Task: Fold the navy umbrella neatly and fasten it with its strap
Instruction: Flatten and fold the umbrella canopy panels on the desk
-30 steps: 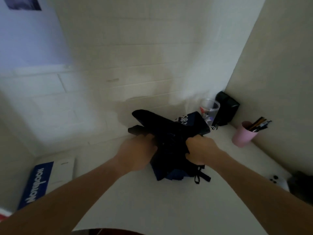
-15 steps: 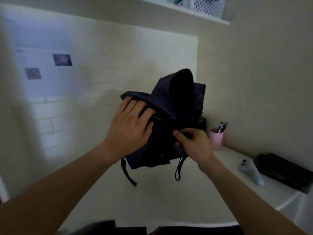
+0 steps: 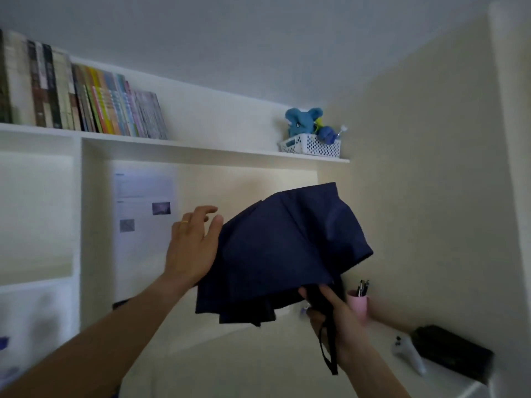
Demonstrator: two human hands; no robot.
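Observation:
The navy umbrella (image 3: 287, 254) is held up in the air in front of the wall, its loose canopy spread out and bunched in folds. My right hand (image 3: 342, 331) grips the dark handle under the canopy, and a black wrist loop (image 3: 327, 351) hangs down from it. My left hand (image 3: 192, 245) lies flat against the canopy's left side with its fingers spread, a gold ring on one finger. The fastening strap is not visible.
A white desk (image 3: 448, 380) at lower right carries a pink pen cup (image 3: 359, 305), a white game controller (image 3: 408, 354) and a black pouch (image 3: 451, 351). Above, a shelf (image 3: 201, 145) holds books and a white basket (image 3: 310, 145) with a blue plush toy.
The umbrella has been lifted from the desk up to shelf height and the view has tilted upward. My left hand opened from a grasp to a flat press on the canopy.

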